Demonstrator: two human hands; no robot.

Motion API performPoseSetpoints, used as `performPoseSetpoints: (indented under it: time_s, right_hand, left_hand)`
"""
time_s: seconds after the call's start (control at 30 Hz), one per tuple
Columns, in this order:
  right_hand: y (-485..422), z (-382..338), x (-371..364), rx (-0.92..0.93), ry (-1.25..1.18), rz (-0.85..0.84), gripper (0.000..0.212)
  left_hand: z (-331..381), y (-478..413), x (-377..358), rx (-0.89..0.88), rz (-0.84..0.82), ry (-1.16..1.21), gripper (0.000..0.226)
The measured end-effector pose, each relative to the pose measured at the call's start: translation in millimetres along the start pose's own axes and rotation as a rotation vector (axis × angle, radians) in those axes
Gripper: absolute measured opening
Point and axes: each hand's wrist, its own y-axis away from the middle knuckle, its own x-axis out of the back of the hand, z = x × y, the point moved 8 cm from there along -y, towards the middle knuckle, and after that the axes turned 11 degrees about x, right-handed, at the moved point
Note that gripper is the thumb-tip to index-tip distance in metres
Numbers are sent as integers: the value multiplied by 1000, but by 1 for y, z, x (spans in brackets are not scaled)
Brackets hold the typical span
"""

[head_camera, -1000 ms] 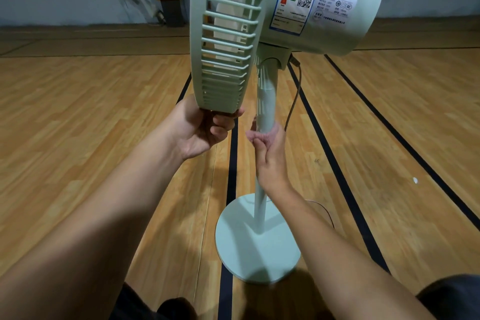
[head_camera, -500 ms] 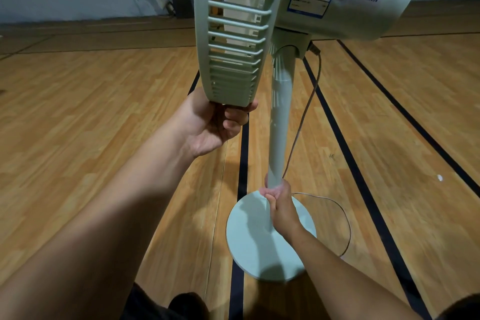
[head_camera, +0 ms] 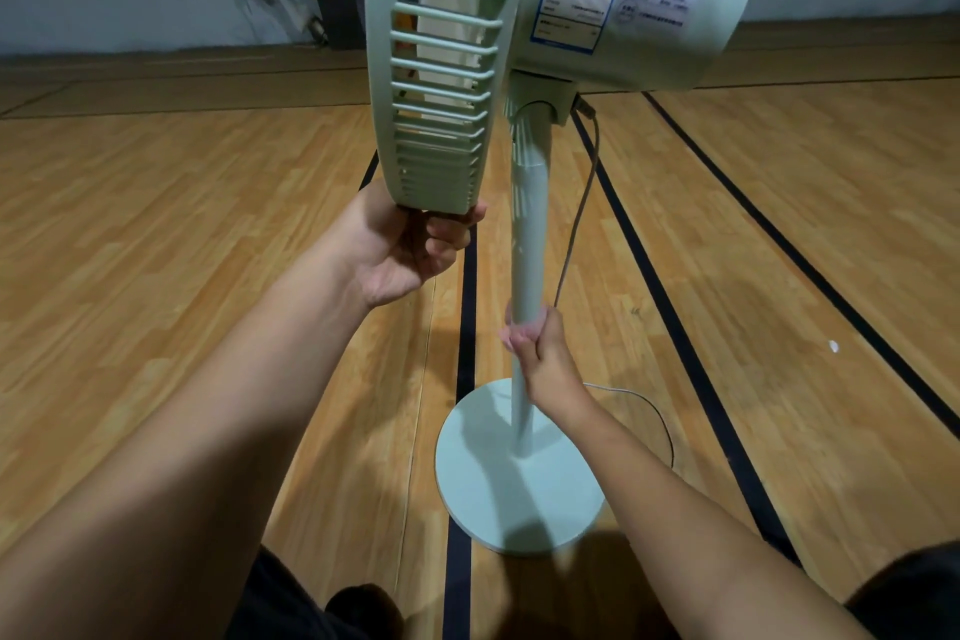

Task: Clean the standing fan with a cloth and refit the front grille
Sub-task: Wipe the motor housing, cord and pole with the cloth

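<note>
The right hand [head_camera: 540, 353] has its grip closed round the fan pole [head_camera: 529, 234], fingers curled about the tube with something pale pinched between palm and pole, probably the cloth, though it is too blurred and too small to be sure. The left hand [head_camera: 410, 247] cups the bottom edge of the fan guard [head_camera: 441, 83], thumb on one face and fingers wrapped up the other, so its grip is closed on the rim and steadies the head. Above the right grip the pole runs up to the motor housing [head_camera: 634, 10]; below it the pole meets the round base [head_camera: 514, 483] on the wooden floor [head_camera: 156, 250]. The power cord [head_camera: 576, 224] hangs just beside the right grip, on its far side, and loops down behind the base. To wipe the pole well, I judge the right hand should keep even pressure all round the tube, travel its full length from neck to base, and turn a little each pass so the back is reached, while the left grip holds firm so the stand does not rock, keeping the cord out of the closing fingers. The top of the fan is cut off, the blades show only dimly through the slats, and whether the front grille is fitted cannot be told from this side angle.
</note>
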Motion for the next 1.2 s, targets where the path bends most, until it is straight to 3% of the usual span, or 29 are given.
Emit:
performPoseSetpoints:
  time_s: [0.13,0.33,0.43,0.6,0.7,0.87,0.97,1.2]
  right_hand:
    - [-33,-76,20,171,16,77,15]
    - [-70,-179,44,330,4,98,13]
    - [-79,-195,54,359,79,133,15]
    - [-74,-171,48,412,86,204,6]
    - [-62,-134,35,393,-9,200,18]
    - [-22,-39,6,213,13,152,43]
    - [-1,19,-11,68,-25,117,34]
    - [29,94,-28,-203,-18,0,13]
  left_hand:
    - [1,0,1,4,-1,-16,29]
    - [2,2,2,31,-24,-57,27]
    - [1,4,1,32,-20,-70,26]
    - [0,4,-2,21,-22,-47,33]
    - [1,3,-4,28,-37,-35,33]
    - [2,0,-1,30,-54,-16,23]
    - [2,-3,-1,44,-82,-34,14]
    - [3,-9,-2,43,-150,-35,22]
